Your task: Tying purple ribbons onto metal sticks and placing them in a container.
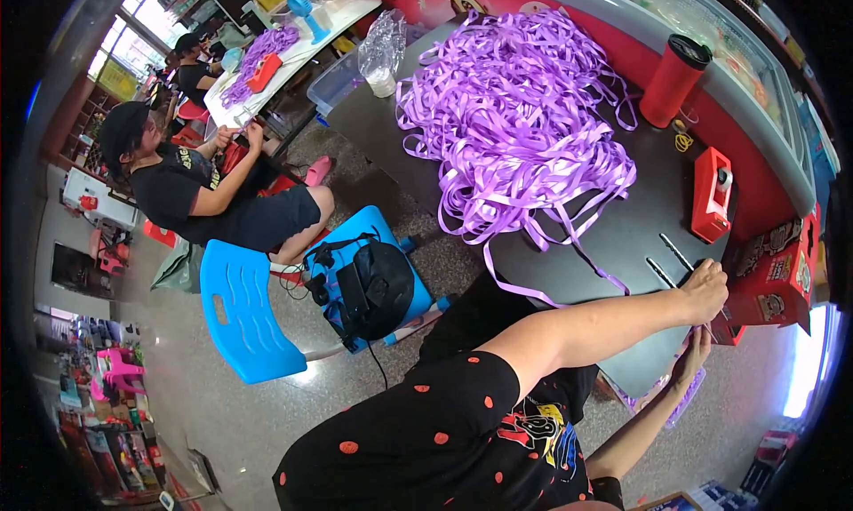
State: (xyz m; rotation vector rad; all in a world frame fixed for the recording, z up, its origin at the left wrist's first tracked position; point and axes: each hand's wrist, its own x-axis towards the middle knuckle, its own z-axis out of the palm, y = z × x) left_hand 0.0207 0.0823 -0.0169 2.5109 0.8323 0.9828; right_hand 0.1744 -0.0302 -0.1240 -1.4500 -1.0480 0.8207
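My left hand point(706, 291) is closed at the near right part of the dark table, its fingertips turned away from view. Just below it is my right hand point(691, 355), with fingers drawn together close to the left one. Whatever lies between the two hands is too small and hidden to name. Two thin dark rods with a silvery shine, one point(659, 272) nearer and one point(676, 252) farther, lie or stand beside my left hand. A large heap of purple ribbon point(524, 120) covers the table's far side, and a loose strand hangs toward my left forearm.
On the dark table point(569, 262) are a red tape dispenser point(711, 195), a red tumbler point(673, 80) and yellow rings point(682, 142). A red box point(771, 275) stands right. A blue chair point(253, 311) holds a black bag point(378, 289). Another person point(191, 178) sits at a white table point(298, 71).
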